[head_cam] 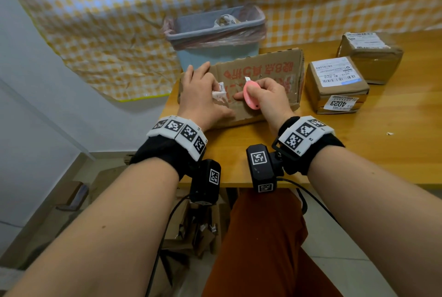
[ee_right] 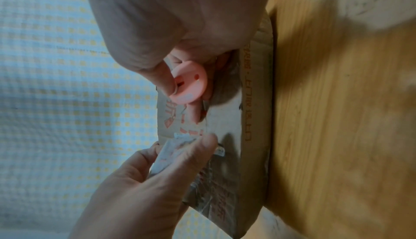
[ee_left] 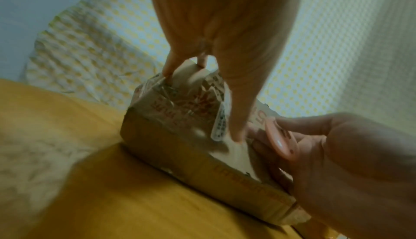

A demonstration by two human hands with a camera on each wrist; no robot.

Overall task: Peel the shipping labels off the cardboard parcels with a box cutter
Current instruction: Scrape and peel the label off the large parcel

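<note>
Left hand is down on the flat cardboard parcel, fingers spread across its top, thumb and forefinger pinching a crumpled white strip of shipping label that lifts off the cardboard. Just to the right of that pinch, the right hand is curled tight around the pink box cutter, short blade poking out the far end above the printed red lettering, forefinger stretched toward the label. Hands nearly touching. Beyond the left hand stands a blue bin with a pink liner. Well right of the cutter hand sit two smaller taped parcels, white labels on top, on the wooden table.
</note>
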